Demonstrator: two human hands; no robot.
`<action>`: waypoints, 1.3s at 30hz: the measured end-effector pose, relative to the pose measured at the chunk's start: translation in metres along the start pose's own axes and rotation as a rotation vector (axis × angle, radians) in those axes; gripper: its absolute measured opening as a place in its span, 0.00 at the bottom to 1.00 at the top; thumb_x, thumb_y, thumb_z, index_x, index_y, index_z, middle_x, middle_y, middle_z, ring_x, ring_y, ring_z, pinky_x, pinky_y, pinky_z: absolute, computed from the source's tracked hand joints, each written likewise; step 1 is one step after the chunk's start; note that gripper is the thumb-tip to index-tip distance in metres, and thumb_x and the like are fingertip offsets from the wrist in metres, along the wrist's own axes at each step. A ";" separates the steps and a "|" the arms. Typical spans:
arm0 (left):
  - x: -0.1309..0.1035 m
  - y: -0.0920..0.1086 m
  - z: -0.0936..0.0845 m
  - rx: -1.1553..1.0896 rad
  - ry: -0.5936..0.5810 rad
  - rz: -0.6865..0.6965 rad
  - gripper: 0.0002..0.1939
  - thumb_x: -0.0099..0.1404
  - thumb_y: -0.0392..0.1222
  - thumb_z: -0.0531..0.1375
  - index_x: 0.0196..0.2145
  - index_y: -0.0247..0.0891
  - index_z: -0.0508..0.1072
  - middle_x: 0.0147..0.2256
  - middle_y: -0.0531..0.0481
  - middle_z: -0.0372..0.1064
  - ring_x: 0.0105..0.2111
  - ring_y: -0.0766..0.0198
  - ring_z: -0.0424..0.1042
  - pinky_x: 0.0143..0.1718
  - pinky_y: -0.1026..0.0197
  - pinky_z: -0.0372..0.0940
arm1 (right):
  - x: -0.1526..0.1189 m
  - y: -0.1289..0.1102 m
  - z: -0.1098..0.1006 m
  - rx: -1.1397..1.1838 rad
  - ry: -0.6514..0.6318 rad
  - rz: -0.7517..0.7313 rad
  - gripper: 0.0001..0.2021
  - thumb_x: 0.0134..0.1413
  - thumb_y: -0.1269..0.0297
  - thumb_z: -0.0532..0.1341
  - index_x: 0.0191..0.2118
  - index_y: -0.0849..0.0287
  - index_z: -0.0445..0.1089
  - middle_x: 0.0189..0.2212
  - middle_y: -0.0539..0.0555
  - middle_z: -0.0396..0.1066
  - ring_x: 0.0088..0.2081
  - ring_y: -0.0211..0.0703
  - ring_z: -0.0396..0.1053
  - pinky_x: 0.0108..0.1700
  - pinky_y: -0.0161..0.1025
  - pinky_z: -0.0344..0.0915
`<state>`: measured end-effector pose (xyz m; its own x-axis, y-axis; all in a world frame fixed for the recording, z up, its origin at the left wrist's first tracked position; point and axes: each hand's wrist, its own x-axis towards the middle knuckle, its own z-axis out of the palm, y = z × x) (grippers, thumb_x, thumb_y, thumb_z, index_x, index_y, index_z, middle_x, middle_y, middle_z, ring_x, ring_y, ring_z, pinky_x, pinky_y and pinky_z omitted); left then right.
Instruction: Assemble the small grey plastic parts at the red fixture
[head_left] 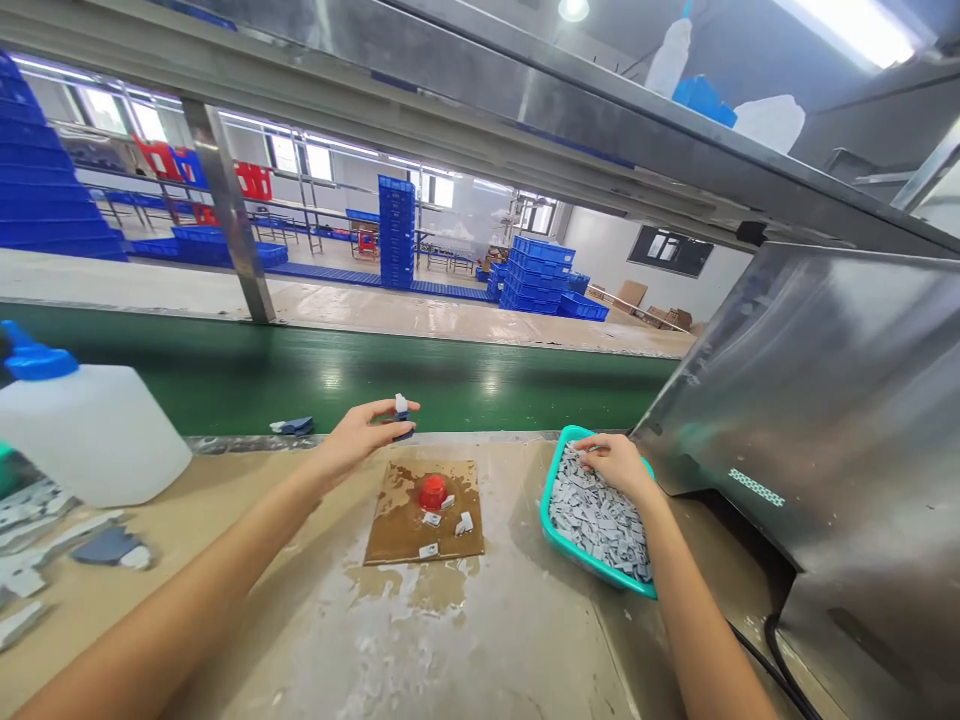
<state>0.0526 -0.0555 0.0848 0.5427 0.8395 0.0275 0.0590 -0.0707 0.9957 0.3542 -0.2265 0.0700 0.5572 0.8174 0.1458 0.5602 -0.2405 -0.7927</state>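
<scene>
My left hand [364, 432] is raised above the bench's far edge, thumb and fingers closed on a small dark-blue and white plastic part [403, 420]. Over at the right, my right hand [616, 464] dips into a teal basket [553, 530] full of small grey plastic pieces [596, 525]. Its fingertips are pinched together at the top of the heap; what is between them is too small to tell. Between both hands lies a wet brown square board [390, 530], with a red round cap-like piece [433, 492] and several small light-grey pieces [428, 551] on it.
A white bottle with a blue nozzle [97, 430] stands at left, near loose grey parts [30, 540] and a blue-grey part [109, 547]. Another such part [292, 426] lies by the green conveyor belt [375, 375]. A metal machine housing [825, 400] borders the right; a shelf [480, 95] crosses overhead.
</scene>
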 end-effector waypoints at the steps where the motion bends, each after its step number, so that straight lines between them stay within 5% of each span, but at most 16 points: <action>1: -0.006 0.000 -0.004 -0.153 0.015 -0.043 0.16 0.44 0.39 0.63 0.34 0.38 0.71 0.32 0.50 0.68 0.34 0.63 0.68 0.41 0.60 0.61 | -0.002 -0.005 0.001 0.042 0.027 -0.004 0.09 0.33 0.71 0.59 0.27 0.62 0.72 0.16 0.50 0.69 0.22 0.41 0.68 0.29 0.37 0.65; 6: -0.004 0.004 -0.011 -0.581 0.120 -0.123 0.05 0.49 0.28 0.58 0.26 0.33 0.69 0.26 0.51 0.67 0.29 0.70 0.68 0.42 0.63 0.62 | -0.015 -0.047 0.028 0.262 0.014 -0.159 0.13 0.34 0.65 0.60 0.33 0.61 0.71 0.23 0.52 0.70 0.26 0.42 0.69 0.34 0.41 0.66; 11: -0.002 0.004 -0.007 -0.601 0.027 -0.143 0.06 0.49 0.26 0.59 0.27 0.32 0.70 0.26 0.50 0.67 0.28 0.70 0.68 0.43 0.60 0.62 | -0.018 -0.083 0.080 0.362 -0.169 -0.242 0.10 0.33 0.65 0.61 0.28 0.61 0.70 0.20 0.49 0.66 0.25 0.39 0.67 0.33 0.39 0.65; 17: -0.005 0.005 -0.005 -0.633 0.012 -0.115 0.05 0.50 0.27 0.58 0.28 0.31 0.70 0.26 0.50 0.66 0.28 0.70 0.68 0.44 0.60 0.61 | -0.014 -0.094 0.120 0.243 -0.257 -0.317 0.06 0.34 0.67 0.60 0.24 0.61 0.69 0.21 0.49 0.64 0.25 0.36 0.64 0.29 0.36 0.64; 25: 0.001 -0.008 -0.003 -0.634 -0.030 -0.146 0.06 0.49 0.28 0.60 0.28 0.32 0.70 0.28 0.50 0.67 0.29 0.70 0.68 0.42 0.60 0.61 | -0.023 -0.086 0.126 0.071 -0.337 -0.267 0.11 0.40 0.71 0.56 0.33 0.62 0.71 0.30 0.55 0.70 0.31 0.40 0.68 0.38 0.40 0.67; 39: 0.000 -0.013 0.001 -0.578 0.006 -0.212 0.06 0.53 0.31 0.57 0.31 0.33 0.70 0.31 0.48 0.70 0.29 0.70 0.68 0.41 0.61 0.59 | -0.032 -0.095 0.122 -0.281 -0.368 -0.512 0.10 0.42 0.77 0.57 0.33 0.61 0.71 0.27 0.53 0.72 0.28 0.37 0.67 0.32 0.34 0.64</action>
<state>0.0530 -0.0551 0.0717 0.5643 0.8062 -0.1780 -0.2994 0.4007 0.8659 0.2080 -0.1659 0.0683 -0.0361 0.9767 0.2115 0.8626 0.1373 -0.4869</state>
